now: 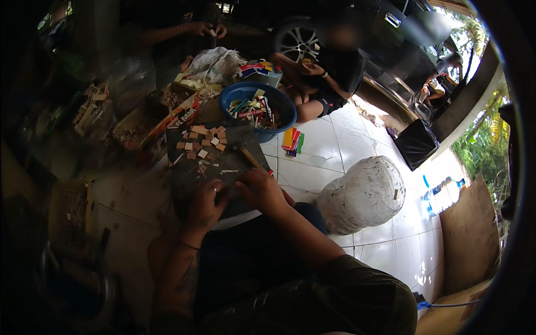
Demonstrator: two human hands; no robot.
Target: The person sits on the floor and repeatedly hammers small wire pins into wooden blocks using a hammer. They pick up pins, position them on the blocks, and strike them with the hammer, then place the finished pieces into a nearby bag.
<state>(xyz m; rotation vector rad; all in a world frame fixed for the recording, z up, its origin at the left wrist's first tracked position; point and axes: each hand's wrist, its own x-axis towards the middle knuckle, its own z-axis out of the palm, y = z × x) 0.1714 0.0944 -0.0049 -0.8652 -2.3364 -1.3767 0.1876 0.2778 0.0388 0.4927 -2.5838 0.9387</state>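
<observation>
My left hand (pixel 210 202), with a ring on one finger, hovers over the near edge of a dark board (pixel 187 159). Its fingers are closed in a pinch; whatever is between them is too dark to make out. Close beside it, my right hand (pixel 261 188) is also closed, fingertips toward the left hand. A hammer (pixel 251 158) with a wooden handle lies at the board's right side. Its handle runs up against my right hand, and I cannot tell if the hand grips it. Several small wooden blocks (pixel 200 142) and thin slivers (pixel 228 171) are scattered on the board.
A blue basin (pixel 225 109) of mixed scraps stands behind the board, with coloured strips (pixel 292 142) on the tiles. A whitish drum-like block (pixel 357 195) stands at right, a water bottle (pixel 444 195) beyond. Another person (pixel 335 72) sits opposite; a car wheel (pixel 296 42) is behind.
</observation>
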